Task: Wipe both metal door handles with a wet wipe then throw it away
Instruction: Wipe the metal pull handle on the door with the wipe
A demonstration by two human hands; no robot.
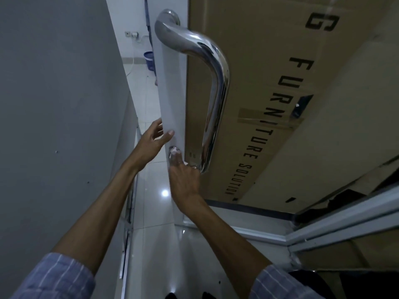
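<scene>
Left hand (154, 138) open, thumb and fingers pinching edge of glass door (172, 100). Right hand (183, 178) pressing whitish wet wipe (174, 152) against lower mount of metal handle (212, 87). Cardboard box (280, 93) behind reads "FURNITURE SOLUTION".

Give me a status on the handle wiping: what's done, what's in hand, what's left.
Done: nothing can be confirmed; the metal handle looks shiny, but wiping cannot be judged from that. In hand: the right hand presses something pale, probably the wet wipe, against the handle's lower mount, while the left hand steadies the glass door's edge, thumb in front. Left: the second handle, not clearly visible here, then binning the wipe.
</scene>
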